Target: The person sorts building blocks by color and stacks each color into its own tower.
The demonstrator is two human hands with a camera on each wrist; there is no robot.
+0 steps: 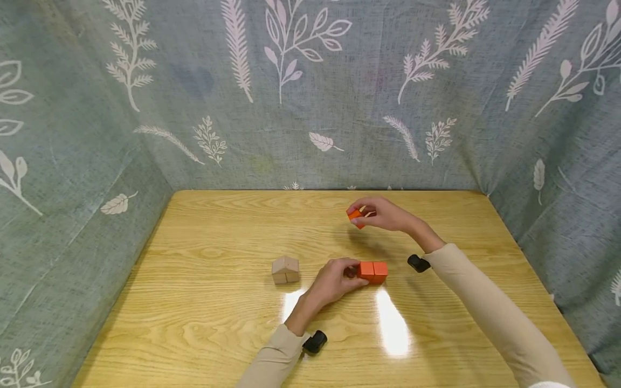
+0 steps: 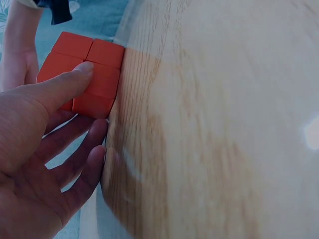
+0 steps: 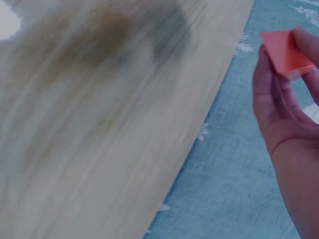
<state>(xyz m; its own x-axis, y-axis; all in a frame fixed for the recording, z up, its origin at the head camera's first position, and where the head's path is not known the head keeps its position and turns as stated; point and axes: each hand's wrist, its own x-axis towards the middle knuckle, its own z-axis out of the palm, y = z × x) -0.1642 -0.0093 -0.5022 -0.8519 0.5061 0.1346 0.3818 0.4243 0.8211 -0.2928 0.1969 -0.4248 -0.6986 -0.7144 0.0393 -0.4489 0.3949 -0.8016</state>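
A small group of red blocks (image 1: 380,271), joined face to face, stands on the table right of centre. My left hand (image 1: 333,281) holds it from the left side; in the left wrist view the thumb lies across the front of the red blocks (image 2: 102,79), with other fingers behind and below. Farther back, my right hand (image 1: 388,214) pinches a single orange-red block (image 1: 356,216) between thumb and fingers, raised above the tabletop. That same block (image 3: 286,52) shows a flat face and a slanted edge in the right wrist view; its full shape is partly hidden by the fingers.
Left of the hands stands a little house-like stack of plain wood blocks (image 1: 285,270) with a peaked top. The wooden table (image 1: 204,323) is bordered at the back and sides by a blue-grey leaf-patterned cloth (image 1: 271,145). Black wrist cameras (image 1: 315,342) sit near both cuffs.
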